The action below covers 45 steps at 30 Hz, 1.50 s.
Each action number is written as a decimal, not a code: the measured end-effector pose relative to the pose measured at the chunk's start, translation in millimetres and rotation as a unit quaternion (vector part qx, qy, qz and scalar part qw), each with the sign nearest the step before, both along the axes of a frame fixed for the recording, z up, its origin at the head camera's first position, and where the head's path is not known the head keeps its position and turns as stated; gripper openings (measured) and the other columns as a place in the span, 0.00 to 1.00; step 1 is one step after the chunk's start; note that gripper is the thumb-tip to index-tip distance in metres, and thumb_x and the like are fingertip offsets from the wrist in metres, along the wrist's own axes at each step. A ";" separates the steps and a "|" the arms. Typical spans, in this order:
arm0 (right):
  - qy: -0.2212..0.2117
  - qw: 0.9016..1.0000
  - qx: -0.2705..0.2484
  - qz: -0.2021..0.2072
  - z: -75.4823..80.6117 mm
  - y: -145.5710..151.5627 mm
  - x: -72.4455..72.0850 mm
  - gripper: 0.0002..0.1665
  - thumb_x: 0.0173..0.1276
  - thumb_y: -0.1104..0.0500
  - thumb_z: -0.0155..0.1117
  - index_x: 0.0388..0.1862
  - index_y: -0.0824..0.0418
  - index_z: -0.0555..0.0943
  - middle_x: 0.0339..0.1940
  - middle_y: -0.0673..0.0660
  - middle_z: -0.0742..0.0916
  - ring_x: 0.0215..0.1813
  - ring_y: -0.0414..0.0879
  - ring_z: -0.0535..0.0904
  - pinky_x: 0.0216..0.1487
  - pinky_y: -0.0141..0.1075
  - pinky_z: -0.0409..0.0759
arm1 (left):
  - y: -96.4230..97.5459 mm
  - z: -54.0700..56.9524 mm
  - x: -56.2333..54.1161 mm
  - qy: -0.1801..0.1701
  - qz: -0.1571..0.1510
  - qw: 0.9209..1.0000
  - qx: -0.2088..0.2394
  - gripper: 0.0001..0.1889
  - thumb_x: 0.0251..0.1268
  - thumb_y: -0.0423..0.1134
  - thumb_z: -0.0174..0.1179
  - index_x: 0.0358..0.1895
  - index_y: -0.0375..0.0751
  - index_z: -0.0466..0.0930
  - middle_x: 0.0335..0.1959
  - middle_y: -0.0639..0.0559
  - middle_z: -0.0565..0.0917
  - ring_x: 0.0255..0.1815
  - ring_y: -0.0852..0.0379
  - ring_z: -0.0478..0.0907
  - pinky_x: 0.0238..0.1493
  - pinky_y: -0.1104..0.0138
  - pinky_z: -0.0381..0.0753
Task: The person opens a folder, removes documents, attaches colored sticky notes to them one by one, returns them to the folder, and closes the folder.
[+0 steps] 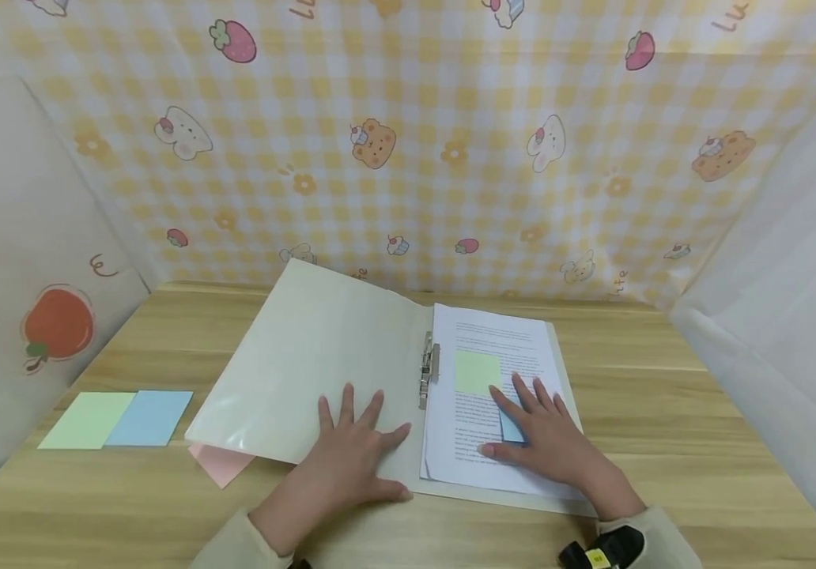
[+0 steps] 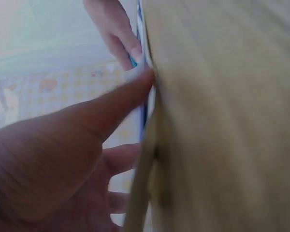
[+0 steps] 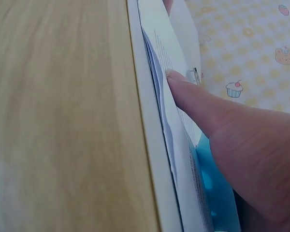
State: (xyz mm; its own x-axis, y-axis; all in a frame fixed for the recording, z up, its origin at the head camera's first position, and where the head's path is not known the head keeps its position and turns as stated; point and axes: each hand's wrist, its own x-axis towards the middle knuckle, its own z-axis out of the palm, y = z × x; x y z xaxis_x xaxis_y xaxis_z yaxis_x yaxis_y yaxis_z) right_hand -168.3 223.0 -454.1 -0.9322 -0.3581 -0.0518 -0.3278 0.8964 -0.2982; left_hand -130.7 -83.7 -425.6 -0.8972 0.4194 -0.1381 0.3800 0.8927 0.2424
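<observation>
A cream folder [image 1: 323, 348] lies opened out on the table, its left cover tilted a little up from the tabletop. Printed sheets [image 1: 465, 442] are stacked on its right side, beside a metal clip [image 1: 427, 370] at the spine. On the top sheet sit a green sticky note [image 1: 477, 371] and a blue sticky note [image 1: 511, 427], the blue one partly hidden. My right hand [image 1: 546, 435] rests on the blue note and sheets with fingers spread; its thumb [image 3: 183, 92] touches the paper. With fingers spread, my left hand [image 1: 351, 454] lies on the left cover near the spine.
To the left, a green paper square [image 1: 84, 421] and a blue paper square [image 1: 149, 419] lie side by side on the wooden table [image 1: 664, 442]. A pink paper square [image 1: 219, 465] sticks out from under the folder's left cover. A checked cloth [image 1: 451, 205] hangs behind.
</observation>
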 end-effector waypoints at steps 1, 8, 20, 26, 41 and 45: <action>0.001 1.000 0.002 0.000 0.3 -0.8 0.1 0.53 0.61 0.25 0.62 0.78 0.51 0.67 0.82 0.69 0.60 0.80 0.77 0.51 0.72 0.75 0.51 | -1.0 1.4 -0.6 -0.005 0.001 1.000 -0.002 0.40 0.51 0.69 0.69 0.69 0.60 0.76 0.78 0.35 0.64 0.77 0.17 0.47 0.66 0.19 0.44; -0.001 1.000 0.009 0.004 2.2 -2.4 0.4 0.54 0.61 0.23 0.60 0.78 0.51 0.67 0.82 0.70 0.61 0.79 0.77 0.52 0.72 0.75 0.52 | -4.7 18.2 -18.5 -0.059 0.020 0.998 0.007 0.27 0.74 0.53 0.57 0.71 0.47 0.74 0.75 0.41 0.71 0.77 0.28 0.61 0.70 0.29 0.59; 0.004 1.000 0.010 0.008 1.5 -2.6 1.0 0.54 0.61 0.23 0.60 0.78 0.50 0.67 0.81 0.69 0.62 0.79 0.77 0.53 0.72 0.75 0.54 | -1.7 41.9 -111.0 -0.065 0.050 0.993 0.090 0.21 0.77 0.36 0.51 0.69 0.37 0.73 0.68 0.40 0.78 0.72 0.41 0.73 0.73 0.50 0.70; 0.010 1.000 0.014 0.003 2.2 -2.4 1.5 0.54 0.60 0.23 0.61 0.78 0.50 0.67 0.81 0.69 0.62 0.78 0.78 0.54 0.71 0.75 0.55 | 4.1 34.2 -143.6 -0.080 0.027 0.991 0.104 0.24 0.76 0.29 0.44 0.72 0.37 0.69 0.73 0.41 0.73 0.77 0.44 0.67 0.78 0.53 0.64; -0.006 1.000 0.010 -0.005 2.7 -2.1 3.4 0.55 0.59 0.21 0.60 0.78 0.49 0.67 0.82 0.68 0.61 0.80 0.76 0.53 0.73 0.74 0.53 | 48.9 5.9 -159.4 -0.069 0.030 0.996 0.046 0.25 0.77 0.32 0.48 0.74 0.46 0.69 0.71 0.47 0.76 0.70 0.50 0.73 0.76 0.55 0.67; -0.007 1.000 0.009 -0.007 3.8 -2.3 2.5 0.55 0.59 0.21 0.60 0.78 0.49 0.67 0.82 0.68 0.61 0.80 0.76 0.52 0.73 0.74 0.53 | 51.5 7.9 -158.0 -0.073 0.045 0.995 0.045 0.25 0.76 0.32 0.48 0.74 0.44 0.69 0.72 0.47 0.76 0.68 0.49 0.74 0.76 0.55 0.69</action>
State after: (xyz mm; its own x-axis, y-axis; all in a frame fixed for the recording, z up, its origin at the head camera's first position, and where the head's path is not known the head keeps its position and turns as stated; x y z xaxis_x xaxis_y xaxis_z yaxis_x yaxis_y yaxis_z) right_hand -165.8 220.7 -450.2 -0.9360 -0.3447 -0.0717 -0.3118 0.9062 -0.2856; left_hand -288.6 -32.2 -417.8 -0.9047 0.3555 -0.2347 0.2555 0.8937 0.3688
